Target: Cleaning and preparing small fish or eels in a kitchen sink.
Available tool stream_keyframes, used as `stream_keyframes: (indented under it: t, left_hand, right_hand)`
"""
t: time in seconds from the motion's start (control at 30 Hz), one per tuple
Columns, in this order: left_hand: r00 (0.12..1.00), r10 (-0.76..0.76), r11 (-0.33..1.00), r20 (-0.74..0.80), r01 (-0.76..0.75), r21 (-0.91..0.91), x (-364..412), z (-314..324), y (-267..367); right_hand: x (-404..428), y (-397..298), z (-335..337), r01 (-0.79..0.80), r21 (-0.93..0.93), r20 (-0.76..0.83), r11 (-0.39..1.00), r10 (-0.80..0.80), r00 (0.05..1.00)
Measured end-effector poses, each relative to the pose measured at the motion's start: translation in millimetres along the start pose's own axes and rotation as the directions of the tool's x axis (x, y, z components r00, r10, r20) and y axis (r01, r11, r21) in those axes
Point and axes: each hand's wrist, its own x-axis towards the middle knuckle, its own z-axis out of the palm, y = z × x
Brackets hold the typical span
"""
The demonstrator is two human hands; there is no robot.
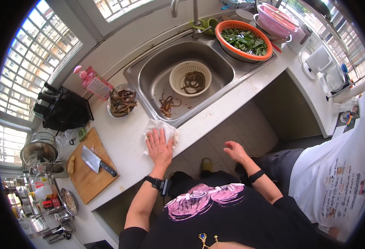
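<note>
My left hand (159, 147) lies flat, fingers spread, on a crumpled white cloth (162, 129) at the countertop's front edge, by the sink's near left corner. My right hand (236, 152) hangs above the floor in front of the counter, holding nothing, its fingers loosely bent. Inside the stainless steel sink (151, 74) stands a cream plastic colander (177, 73) with dark eel-like fish (195, 81) coiled in it. Brown, stringy scraps (168, 105) lie in the sink's near left part. Left of the sink, a bowl (108, 110) holds brown, eel-like strips (122, 102).
A cleaver (93, 159) and a ginger-like piece (71, 165) rest on a wooden cutting board (90, 186). A pink pump bottle (97, 85) and knife block (66, 110) stand behind. Right of the sink is an orange basket (221, 29) of leafy greens. A person (328, 177) stands close on my right.
</note>
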Motion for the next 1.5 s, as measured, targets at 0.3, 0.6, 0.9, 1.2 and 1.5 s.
stream_keyframes:
  t: [0.3,0.6,0.9,1.2,1.5]
  left_hand:
    - [0.896,0.443,0.893,0.026,-0.439,-0.094,84.9,44.7,118.2]
    - [0.778,0.622,0.768,0.083,-0.588,-0.253,155.0,77.9,213.9]
    - [0.736,0.669,0.732,0.105,-0.628,-0.266,216.5,84.4,262.6]
    - [0.961,-0.041,0.748,-0.272,-0.151,-0.646,388.1,109.1,230.4]
    - [0.983,0.068,0.986,-0.169,-0.092,-0.137,462.1,165.8,232.2]
  right_hand:
    - [6.5,92.3,-14.0,-0.159,0.178,-0.163,0.971,0.188,0.968]
    - [11.9,111.7,-7.9,-0.304,0.331,-0.155,0.893,0.369,0.917]
    - [58.1,90.2,-48.9,-0.352,0.325,-0.056,0.878,0.390,0.919]
    - [125.3,119.3,-146.6,-0.333,0.291,-0.098,0.897,0.375,0.922]
    - [141.5,177.5,-210.4,-0.300,0.184,-0.182,0.936,0.333,0.925]
